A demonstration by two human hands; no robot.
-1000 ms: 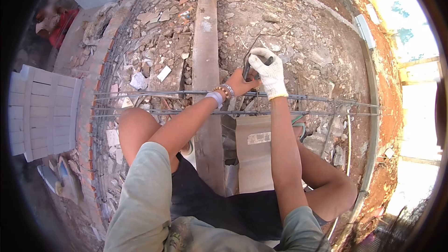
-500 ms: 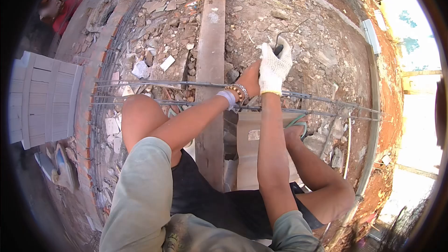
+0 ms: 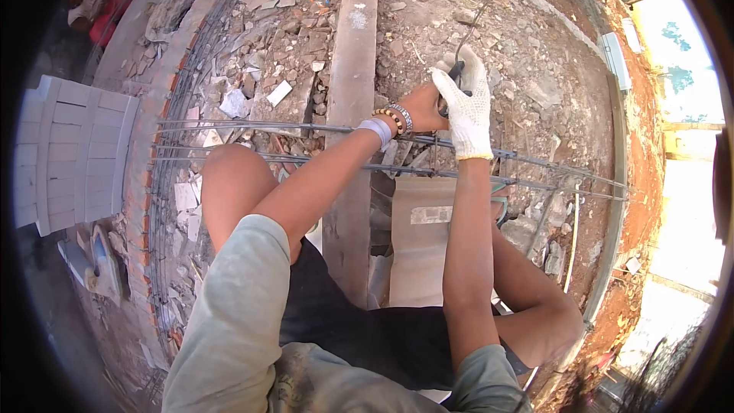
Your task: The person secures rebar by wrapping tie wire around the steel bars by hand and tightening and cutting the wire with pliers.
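Observation:
My right hand [image 3: 469,111], in a white knit glove, closes around the dark handle of a hooked metal tool [image 3: 457,70]. A thin curved rod extends from the handle, away from me. Bare and with bracelets at its wrist, my left hand [image 3: 422,110] is against the glove's left side. Its fingers curl round something dark, mostly hidden. Just below both hands, long steel reinforcing bars [image 3: 527,160] run across the work area, with a short tie or stirrup [image 3: 436,149] near them.
A wooden plank [image 3: 353,61] runs lengthwise over broken rubble [image 3: 298,38]. A bent tan sheet [image 3: 417,260] lies between my legs. More bars run along a brick edge [image 3: 153,183] at left, beside a pale slatted object [image 3: 73,153]. A person in red [image 3: 115,15] is at upper left.
Both hands have shifted right, and the glove has turned so that its thumb stands apart more visibly. The tool's rod now points more steeply away from me.

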